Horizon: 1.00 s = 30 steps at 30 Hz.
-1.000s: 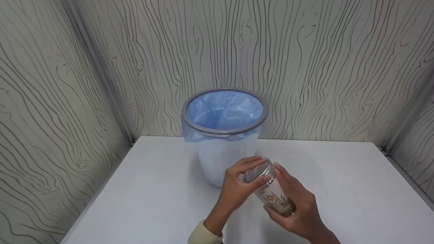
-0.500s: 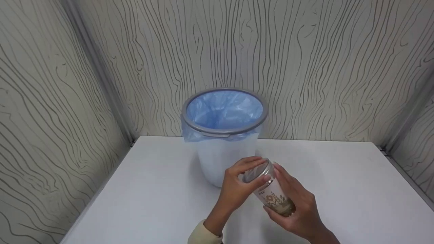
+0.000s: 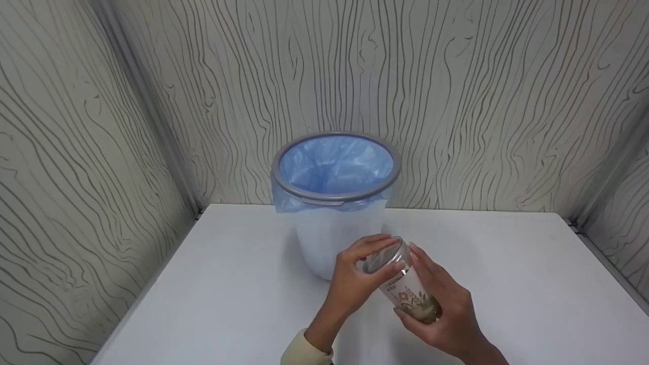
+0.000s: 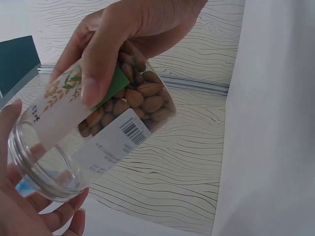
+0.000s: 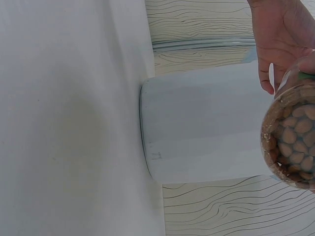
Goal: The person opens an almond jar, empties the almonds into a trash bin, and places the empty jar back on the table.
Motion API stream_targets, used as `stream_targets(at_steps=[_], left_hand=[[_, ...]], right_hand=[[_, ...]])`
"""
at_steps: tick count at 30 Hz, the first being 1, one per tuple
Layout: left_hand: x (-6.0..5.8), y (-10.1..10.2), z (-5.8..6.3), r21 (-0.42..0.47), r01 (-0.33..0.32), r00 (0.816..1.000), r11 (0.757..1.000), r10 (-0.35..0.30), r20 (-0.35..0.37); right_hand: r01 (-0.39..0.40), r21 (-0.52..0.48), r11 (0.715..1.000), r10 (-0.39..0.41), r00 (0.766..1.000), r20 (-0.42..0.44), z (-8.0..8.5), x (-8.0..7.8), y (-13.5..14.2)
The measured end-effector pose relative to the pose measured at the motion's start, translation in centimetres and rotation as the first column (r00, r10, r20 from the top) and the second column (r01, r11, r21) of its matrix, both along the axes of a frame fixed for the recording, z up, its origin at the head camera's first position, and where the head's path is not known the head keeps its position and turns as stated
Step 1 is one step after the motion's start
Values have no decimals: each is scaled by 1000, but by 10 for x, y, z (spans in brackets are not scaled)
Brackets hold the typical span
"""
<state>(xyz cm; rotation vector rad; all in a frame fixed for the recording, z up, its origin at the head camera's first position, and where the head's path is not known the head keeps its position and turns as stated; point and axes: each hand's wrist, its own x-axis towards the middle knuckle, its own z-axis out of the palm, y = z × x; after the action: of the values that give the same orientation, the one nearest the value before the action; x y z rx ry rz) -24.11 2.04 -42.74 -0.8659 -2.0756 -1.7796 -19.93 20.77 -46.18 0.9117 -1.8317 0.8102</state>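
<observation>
A clear plastic jar with a white label and printed flowers is tilted above the white table in the head view. Almonds fill its lower end, and the left wrist view also shows a barcode on its side. My right hand grips the jar around its body, thumb near the bottom. With thumb and fingers spread around the rim, my left hand holds the jar's clear upper end. From the right wrist, the jar's round base faces the camera.
A white trash bin with a grey rim and blue bag stands just beyond my hands on the white table. Wood-grain panels enclose the table at the back and sides.
</observation>
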Motion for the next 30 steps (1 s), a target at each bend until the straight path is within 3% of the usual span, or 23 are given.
stream_targets(at_steps=[15, 30], left_hand=[[-1, -3, 0, -1, 55, 998, 998, -55, -5], [-4, -6, -1, -9, 87, 996, 996, -87, -15]], right_hand=[[-8, -25, 1000, 8, 1000, -1, 11, 6, -3], [4, -15, 1000, -4, 1000, 3, 5, 2, 0]])
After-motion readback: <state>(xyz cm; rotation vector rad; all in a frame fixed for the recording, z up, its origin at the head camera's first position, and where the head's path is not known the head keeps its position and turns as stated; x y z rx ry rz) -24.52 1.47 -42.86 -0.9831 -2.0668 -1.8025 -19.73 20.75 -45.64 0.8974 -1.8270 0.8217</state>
